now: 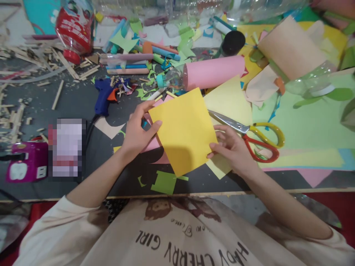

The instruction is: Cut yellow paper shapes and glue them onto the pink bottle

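A square sheet of yellow paper (184, 131) is held up between both hands, tilted above the table. My left hand (141, 129) pinches its upper left edge, thumb on top and fingers behind. My right hand (229, 147) grips the lower right edge, its thumb on the face of the sheet and fingers partly behind. Just beyond the right fingers lie scissors (246, 133) with one yellow and one red handle, blades pointing left. Under the sheet are pale yellow paper (230, 99) and pink paper pieces, partly hidden. A green paper scrap (164, 182) rests near the table edge.
A blue glue gun (103, 96) lies left, with a blurred phone-like object (69, 147) and a purple box (27, 162) nearby. Behind are a pink-wrapped bottle (213, 72), a red-labelled bottle (74, 29), a beige roll (291, 48) and wood sticks. Green sheets (305, 118) cover the right.
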Demonstrator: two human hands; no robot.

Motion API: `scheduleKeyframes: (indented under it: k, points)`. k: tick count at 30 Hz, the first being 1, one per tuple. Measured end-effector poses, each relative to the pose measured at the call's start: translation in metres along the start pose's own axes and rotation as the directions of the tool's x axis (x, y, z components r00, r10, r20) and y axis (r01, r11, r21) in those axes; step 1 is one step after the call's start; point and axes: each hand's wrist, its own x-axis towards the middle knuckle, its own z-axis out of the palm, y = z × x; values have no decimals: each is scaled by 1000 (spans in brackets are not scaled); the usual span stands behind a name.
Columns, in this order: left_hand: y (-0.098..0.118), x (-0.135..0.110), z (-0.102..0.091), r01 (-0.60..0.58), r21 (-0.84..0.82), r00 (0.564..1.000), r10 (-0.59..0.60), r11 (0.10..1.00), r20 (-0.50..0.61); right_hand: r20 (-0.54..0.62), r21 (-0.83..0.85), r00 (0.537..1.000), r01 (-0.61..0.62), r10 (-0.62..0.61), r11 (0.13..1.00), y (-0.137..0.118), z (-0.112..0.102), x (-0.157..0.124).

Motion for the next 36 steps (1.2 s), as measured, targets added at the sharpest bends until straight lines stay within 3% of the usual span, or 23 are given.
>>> scheduleKeyframes:
  k: [2, 5, 9, 11, 15, 17, 20, 26, 29, 31, 33, 36]
  points:
    - [1, -1, 2, 29, -66, 1000, -29, 997, 10, 39, -24, 999, -25, 25, 999, 0, 4, -10]
    - [4, 0, 2, 64, -115, 997, -60, 991, 38, -4, -233, 998, 60, -63, 971, -1, 3, -17]
    - [10, 3, -2, 79, -83, 991, -69, 993, 113, -86, -549, 960, 178, -267, 817, -7, -9, -5]
    - [12, 4, -2, 61, -72, 991, -51, 996, 125, -24, -660, 936, 249, -351, 709, -10, -13, 8]
    - [14, 3, -2, -4, -58, 993, 11, 998, 114, 212, -767, 869, 432, -448, 474, -12, -7, 33]
    - [14, 2, -2, -56, -29, 992, 59, 998, 110, 296, -769, 836, 496, -462, 404, -9, 0, 42]
    - [13, -1, -1, -161, 72, 979, 150, 984, 136, 333, -771, 806, 532, -489, 351, -3, 10, 48]
    - [9, -5, 5, -331, 264, 930, 267, 906, 251, 386, -760, 755, 586, -531, 282, 5, 13, 44]
    - [17, -9, 4, -418, 337, 904, 349, 844, 247, 422, -756, 724, 613, -546, 230, 6, 13, 42]
    - [25, -14, 3, -523, 359, 852, 458, 773, 253, 433, -759, 712, 619, -553, 203, 6, 14, 41]
    - [33, -20, 3, -634, 346, 773, 556, 692, 304, 441, -761, 713, 619, -545, 194, 4, 15, 41]
    - [42, -30, 8, -667, 404, 743, 526, 625, 414, 456, -766, 724, 615, -517, 186, 2, 15, 40]
